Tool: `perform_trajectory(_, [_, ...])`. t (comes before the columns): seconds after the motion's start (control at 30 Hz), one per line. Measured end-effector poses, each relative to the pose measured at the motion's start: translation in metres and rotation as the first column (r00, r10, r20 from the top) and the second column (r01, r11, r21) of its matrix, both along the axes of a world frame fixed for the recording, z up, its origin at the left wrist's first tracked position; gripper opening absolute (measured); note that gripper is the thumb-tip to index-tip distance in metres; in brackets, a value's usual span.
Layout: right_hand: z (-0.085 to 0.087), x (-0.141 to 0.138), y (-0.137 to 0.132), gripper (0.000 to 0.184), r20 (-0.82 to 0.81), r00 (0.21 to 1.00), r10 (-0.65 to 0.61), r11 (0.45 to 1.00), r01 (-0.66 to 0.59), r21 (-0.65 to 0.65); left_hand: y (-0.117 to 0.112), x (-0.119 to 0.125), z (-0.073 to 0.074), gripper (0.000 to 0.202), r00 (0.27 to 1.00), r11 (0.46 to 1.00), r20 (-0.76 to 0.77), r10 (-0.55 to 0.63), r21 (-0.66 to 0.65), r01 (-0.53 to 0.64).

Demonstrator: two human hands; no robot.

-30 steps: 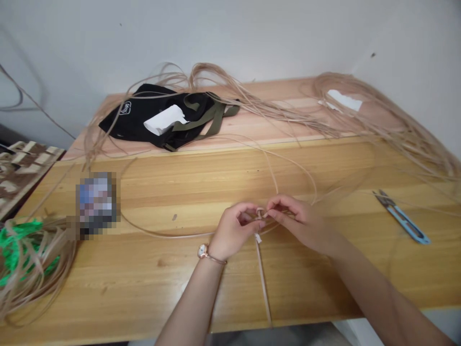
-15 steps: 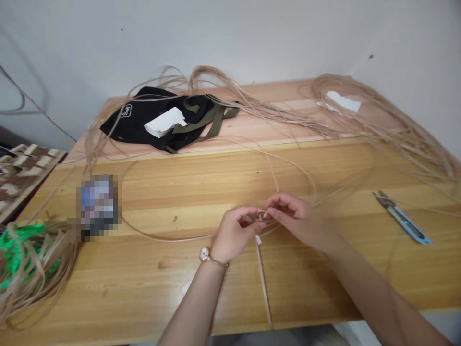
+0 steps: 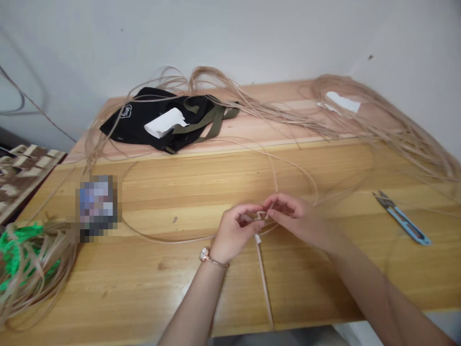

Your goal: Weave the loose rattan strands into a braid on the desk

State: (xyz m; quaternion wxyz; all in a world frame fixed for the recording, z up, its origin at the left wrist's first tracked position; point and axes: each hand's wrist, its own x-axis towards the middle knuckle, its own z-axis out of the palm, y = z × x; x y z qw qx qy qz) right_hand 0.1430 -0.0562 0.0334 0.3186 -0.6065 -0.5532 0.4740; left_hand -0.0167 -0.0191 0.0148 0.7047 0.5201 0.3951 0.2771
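Note:
Over the middle of the wooden table (image 3: 151,283), my left hand (image 3: 234,230) and my right hand (image 3: 293,216) meet fingertip to fingertip. Both pinch a thin tan rattan strip (image 3: 264,288) where it is bent into a small loop or knot. One end of the strip runs straight toward me to the table's near edge. Another part curves away to the left in a wide arc (image 3: 158,235) across the table. A watch (image 3: 204,254) sits on my left wrist.
Blue-handled snips (image 3: 403,218) lie to the right. A black bag (image 3: 165,120) with a white paper rests at the back left. Loose rattan strands (image 3: 378,120) pile up along the back and right. A bundle with green cord (image 3: 21,259) sits at the left edge.
My hands have stayed together on the strip, with only small finger shifts at the knot. The view has drifted slightly.

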Motion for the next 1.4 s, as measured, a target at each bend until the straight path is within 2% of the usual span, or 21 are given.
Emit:
perform_trajectory(0.13, [0.005, 0.002, 0.002, 0.018, 0.014, 0.992, 0.125, 0.989, -0.123, -0.078, -0.001, -0.001, -0.002, 0.028, 1.000, 1.000, 0.000, -0.022, 0.016, 0.022])
perform_trajectory(0.27, [0.006, 0.008, 0.009, 0.020, -0.057, 0.965, 0.256, 0.960, -0.260, -0.105, -0.001, -0.001, -0.003, 0.027, 0.999, 0.999, 0.022, -0.023, 0.029, 0.022])
perform_trajectory(0.37, [0.006, 0.011, 0.014, 0.023, -0.062, 0.951, 0.301, 0.941, -0.307, -0.139, 0.000, -0.001, -0.002, 0.027, 0.999, 0.999, 0.029, -0.025, 0.030, 0.024])
perform_trajectory(0.47, [0.005, 0.013, 0.017, 0.026, -0.045, 0.951, 0.306, 0.939, -0.309, -0.153, 0.000, -0.001, -0.001, 0.028, 1.000, 0.999, 0.011, -0.011, 0.032, 0.010])
perform_trajectory(0.73, [-0.002, 0.014, 0.018, 0.018, -0.122, 0.953, 0.278, 0.955, -0.288, -0.070, 0.000, -0.001, 0.002, 0.032, 1.000, 1.000, 0.014, 0.026, -0.017, -0.025])
perform_trajectory(1.07, [0.000, 0.015, 0.017, 0.020, -0.077, 0.988, 0.137, 0.983, -0.145, -0.110, 0.001, 0.000, 0.003, 0.035, 0.999, 0.997, 0.005, 0.044, -0.056, -0.043])
perform_trajectory(1.23, [0.006, 0.018, 0.014, 0.021, -0.028, 0.987, 0.156, 0.979, -0.158, -0.127, 0.001, 0.000, 0.002, 0.035, 0.999, 0.998, -0.001, 0.045, -0.048, -0.045])
perform_trajectory(1.4, [0.010, 0.017, 0.011, 0.019, 0.019, 0.980, 0.197, 0.978, -0.195, -0.070, 0.001, 0.001, 0.000, 0.040, 0.997, 0.996, 0.030, 0.072, -0.049, -0.070])
